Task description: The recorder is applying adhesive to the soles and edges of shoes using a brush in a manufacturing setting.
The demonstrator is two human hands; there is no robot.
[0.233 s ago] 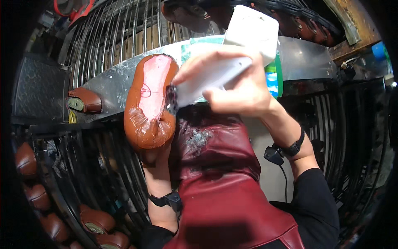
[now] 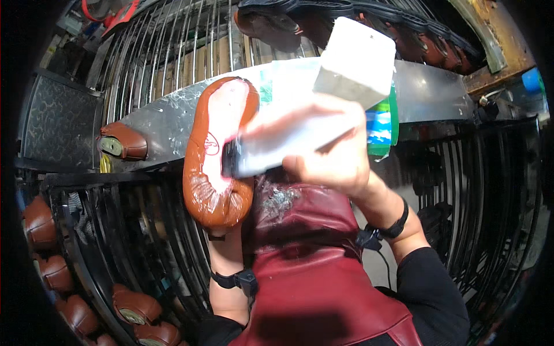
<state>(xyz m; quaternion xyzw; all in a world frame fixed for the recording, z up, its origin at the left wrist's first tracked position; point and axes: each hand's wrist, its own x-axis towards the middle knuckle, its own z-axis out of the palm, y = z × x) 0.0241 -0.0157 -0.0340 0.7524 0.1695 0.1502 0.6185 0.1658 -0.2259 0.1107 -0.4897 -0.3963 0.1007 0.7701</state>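
A brown leather shoe upper (image 2: 195, 138), stretched over a form, is turned with its pale pink bottom upward. My left hand (image 2: 224, 243) comes up beneath its gathered near end and bears it; the fingers are hidden under the shoe. My right hand (image 2: 349, 164), blurred, is closed around a brush (image 2: 277, 151) with a broad whitish handle and dark bristles. Its bristles meet the right side of the pink bottom, near the gathered end. Just beyond my right hand stands a white block-like container (image 2: 356, 57).
A metal bench (image 2: 167, 118) curves across in front of me. Another brown shoe (image 2: 124, 141) lies at its left end. A green and blue packet (image 2: 381, 127) is by the white container. Several dark-soled shoes (image 2: 323, 11) line the far rack; more brown shoes (image 2: 135, 305) sit lower left.
The brush has moved nearer and to the left, from the shoe's right edge onto its pink bottom. The shoe has shifted slightly nearer and right; the whole view has also shifted a little.
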